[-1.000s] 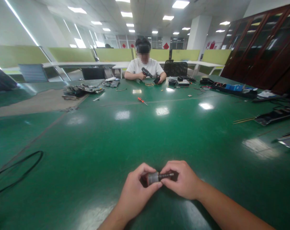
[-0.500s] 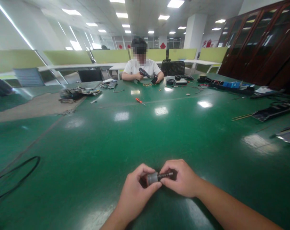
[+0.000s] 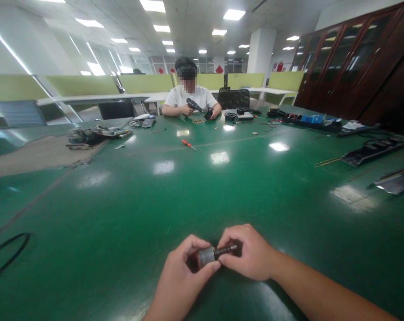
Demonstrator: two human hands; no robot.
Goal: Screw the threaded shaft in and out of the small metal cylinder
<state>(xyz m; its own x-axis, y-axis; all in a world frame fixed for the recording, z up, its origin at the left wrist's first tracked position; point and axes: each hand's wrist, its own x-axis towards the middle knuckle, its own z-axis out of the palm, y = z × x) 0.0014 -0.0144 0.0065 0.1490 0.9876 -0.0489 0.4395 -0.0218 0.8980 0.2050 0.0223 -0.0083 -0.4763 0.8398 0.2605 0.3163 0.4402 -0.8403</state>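
Low in the head view, my left hand (image 3: 183,274) is closed around a grey metal cylinder (image 3: 206,256), its thumb along the near side and its fingers along the far side. A dark ridged shaft (image 3: 222,252) juts from the cylinder's right end and finishes in a lighter tip. My right hand (image 3: 250,254) pinches this shaft between thumb and fingers, close to the cylinder. Together they look like one drive part, held just above the green tabletop (image 3: 175,200). My palms hide the cylinder's left end.
An orange-handled screwdriver (image 3: 188,144) lies mid-table. Across the table a person (image 3: 188,98) holds a power drill (image 3: 194,104). Electronics parts (image 3: 95,134) sit at the left, more devices (image 3: 377,150) at the right, and a black cable (image 3: 19,249) curls at the left edge.
The whole view has shifted slightly, so the table and background sit further left. Both hands keep nearly the same grip on the cylinder and its shaft.
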